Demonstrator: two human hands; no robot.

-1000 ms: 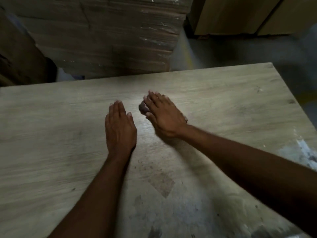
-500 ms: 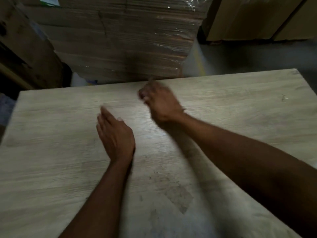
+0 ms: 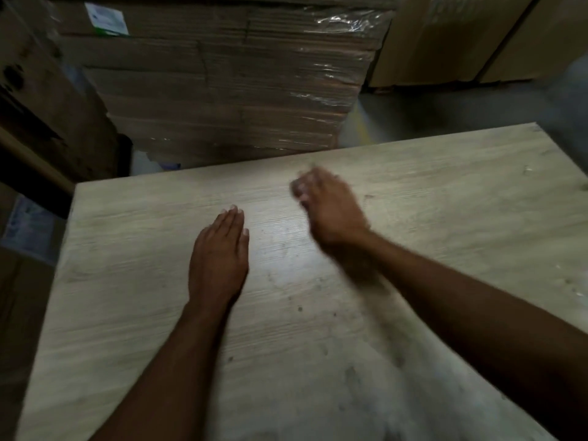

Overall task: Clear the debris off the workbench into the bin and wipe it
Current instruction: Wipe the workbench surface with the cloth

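The pale wood-grain workbench (image 3: pixel 445 192) fills the lower view. My left hand (image 3: pixel 219 259) lies flat on it near the middle, fingers straight and together. My right hand (image 3: pixel 331 211), blurred by motion, is just right of it and farther back. Its fingers are curled around a small greyish wad (image 3: pixel 298 187) that shows at the fingertips. Dark specks and a whitish dusty smear (image 3: pixel 350 393) mark the near part of the bench. A few pale bits of debris (image 3: pixel 572 288) lie at its right edge. No bin is in view.
A plastic-wrapped stack of flattened cardboard (image 3: pixel 229 84) stands right behind the bench's far edge. Tan boards (image 3: pixel 445 36) lean at the back right over grey floor (image 3: pixel 445 116). A dark worn carton (image 3: pixel 41 90) sits off the bench's left side.
My right hand went from flat fingers over the wad to curled fingers around it and moved back along the bench. My left hand stayed flat. The camera view tilted up and left.
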